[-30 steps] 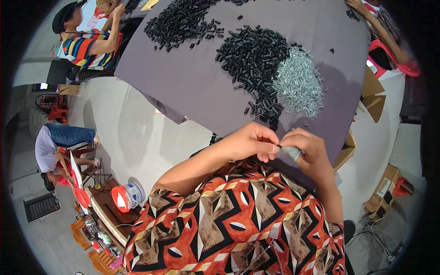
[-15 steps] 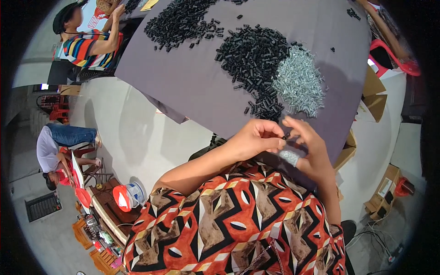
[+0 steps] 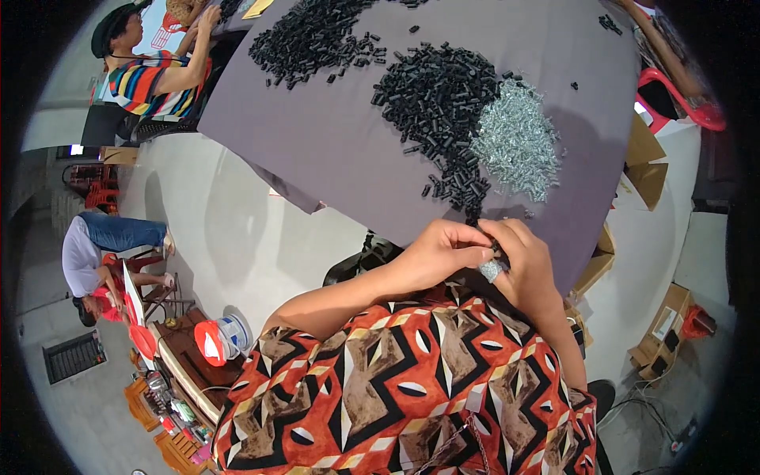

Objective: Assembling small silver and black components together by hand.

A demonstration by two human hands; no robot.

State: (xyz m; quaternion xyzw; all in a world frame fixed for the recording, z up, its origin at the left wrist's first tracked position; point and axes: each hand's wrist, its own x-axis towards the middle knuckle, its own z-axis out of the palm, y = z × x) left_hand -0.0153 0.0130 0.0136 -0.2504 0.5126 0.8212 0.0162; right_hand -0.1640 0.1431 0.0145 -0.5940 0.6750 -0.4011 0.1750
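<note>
Both hands pinch one small black tube [image 3: 497, 250] together, left hand [image 3: 440, 252] touching right hand [image 3: 529, 269]; tube piles [image 3: 443, 103] lie just beyond on the counter [image 3: 317, 150].

A grey table [image 3: 332, 142] carries a black heap of small tubes [image 3: 435, 103] beside a silvery heap of metal pieces [image 3: 518, 142]. The person's garment [image 3: 396, 388] shows a red, brown, black and white geometric pattern.

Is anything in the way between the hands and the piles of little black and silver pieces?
Nothing visible is. The left hand and right hand pinch a small black piece at the table edge; black pieces and silver pieces lie just beyond.
</note>
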